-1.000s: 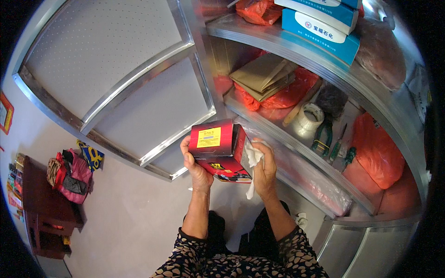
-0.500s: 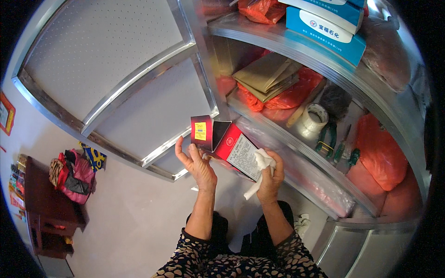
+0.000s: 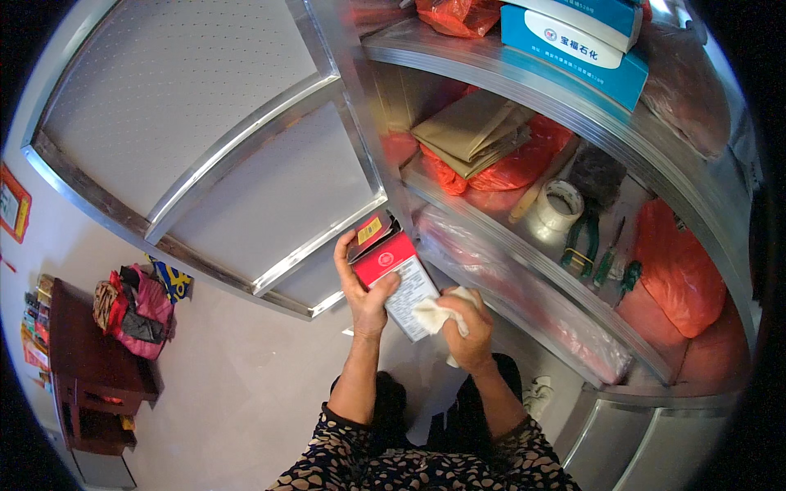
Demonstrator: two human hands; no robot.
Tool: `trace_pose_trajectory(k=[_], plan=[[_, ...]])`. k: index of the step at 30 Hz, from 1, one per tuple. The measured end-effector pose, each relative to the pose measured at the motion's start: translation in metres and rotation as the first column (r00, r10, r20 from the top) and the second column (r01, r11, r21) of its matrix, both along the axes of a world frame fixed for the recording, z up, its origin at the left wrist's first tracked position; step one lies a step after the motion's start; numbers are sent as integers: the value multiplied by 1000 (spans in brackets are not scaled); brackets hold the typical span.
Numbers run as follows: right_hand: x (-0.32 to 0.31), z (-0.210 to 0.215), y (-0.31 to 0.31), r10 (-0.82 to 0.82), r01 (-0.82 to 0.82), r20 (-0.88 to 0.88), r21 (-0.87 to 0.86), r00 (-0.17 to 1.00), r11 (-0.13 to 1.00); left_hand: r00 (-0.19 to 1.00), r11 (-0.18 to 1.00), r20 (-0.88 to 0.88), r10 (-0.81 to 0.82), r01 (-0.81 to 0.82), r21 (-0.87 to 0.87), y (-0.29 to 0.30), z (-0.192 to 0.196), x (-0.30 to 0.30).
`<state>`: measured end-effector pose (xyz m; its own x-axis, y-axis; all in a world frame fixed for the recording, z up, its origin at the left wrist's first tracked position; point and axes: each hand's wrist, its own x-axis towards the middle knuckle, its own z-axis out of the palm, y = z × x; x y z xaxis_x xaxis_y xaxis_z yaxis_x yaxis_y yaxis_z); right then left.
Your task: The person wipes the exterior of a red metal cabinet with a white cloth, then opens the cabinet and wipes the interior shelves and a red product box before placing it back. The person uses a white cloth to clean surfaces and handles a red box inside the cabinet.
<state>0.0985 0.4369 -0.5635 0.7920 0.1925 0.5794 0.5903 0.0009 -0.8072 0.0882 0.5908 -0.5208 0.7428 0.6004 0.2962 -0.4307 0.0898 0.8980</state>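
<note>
A red and black cardboard box (image 3: 391,266) with a white printed panel is tilted in front of me. Its top flap, bearing a yellow label, is folded up at the far end. My left hand (image 3: 363,290) grips the box from the left, thumb across its face and fingers along the side. In my right hand (image 3: 470,331) a crumpled white cloth (image 3: 434,316) is bunched up. The cloth touches the lower right part of the printed panel. What is inside the box is hidden.
An open metal cabinet door (image 3: 262,188) stands to the left. On the cabinet shelves at right are tape rolls (image 3: 560,202), pliers (image 3: 580,243), red plastic bags (image 3: 675,266), folded brown paper (image 3: 471,131) and blue boxes (image 3: 573,53). Clothes (image 3: 139,311) lie on a dark wooden cabinet (image 3: 86,344) at far left.
The box has turned more upright and its flap has swung in toward the opening. My left fingers have closed round it. My right hand has moved left and down with the cloth.
</note>
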Motion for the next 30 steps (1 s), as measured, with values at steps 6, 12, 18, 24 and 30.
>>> trace_pose_trajectory(k=[6, 12, 18, 24, 30], plan=[[18, 70, -10, 81, -91, 190, 45, 978, 995, 969, 926, 78, -236, 248, -284, 15, -29, -9], [25, 83, 18, 123, -97, 348, -91, 929, 991, 953, 922, 187, -236, 281, -267, -12, 8, -2], [54, 72, 33, 96, -97, 12, 81, 995, 992, 883, 868, 217, -415, 456, -197, -3, 6, -9], [66, 67, 43, 194, -149, -184, 232, 964, 961, 900, 875, 197, -389, 428, -228, -5, 9, -7], [44, 66, 38, 226, -222, 113, -48, 967, 974, 919, 857, 254, -300, 377, -350, -4, 10, -6]])
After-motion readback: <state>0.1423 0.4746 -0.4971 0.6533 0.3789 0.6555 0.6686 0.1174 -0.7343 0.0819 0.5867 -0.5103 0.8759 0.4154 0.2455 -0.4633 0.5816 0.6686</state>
